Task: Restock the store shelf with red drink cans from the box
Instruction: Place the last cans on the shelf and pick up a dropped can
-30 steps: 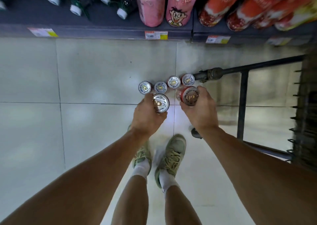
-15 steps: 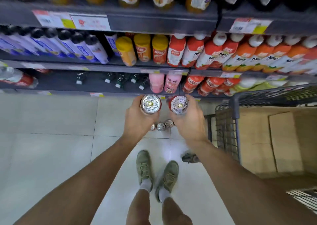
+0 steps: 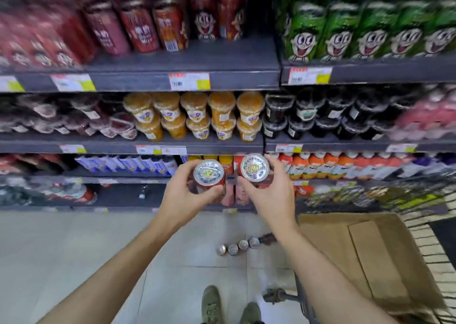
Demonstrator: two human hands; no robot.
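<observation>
My left hand (image 3: 183, 197) grips a red drink can (image 3: 209, 175) upright, its silver top facing me. Beside it, my right hand (image 3: 271, 193) holds a second red can (image 3: 254, 167) the same way. Both cans hang at chest height in front of the lower shelves. Several more cans (image 3: 238, 246) stand in a row on the floor tiles below. The cardboard box (image 3: 365, 257) lies in a wire cart at the right. High up, the top shelf (image 3: 187, 62) carries red cans (image 3: 170, 25) with a cartoon face and has bare room at its front.
Green cartoon cans (image 3: 345, 32) fill the top right shelf. Orange fruit cups (image 3: 195, 114) and dark cups (image 3: 308, 114) sit on the middle shelf, bottles on the lower ones. The wire cart (image 3: 434, 244) stands close at my right. My shoes (image 3: 212, 304) are on the tiles.
I have stood up from the floor with one can in each hand. The cans rose from floor level to chest height, and my view tilted up to the higher shelves.
</observation>
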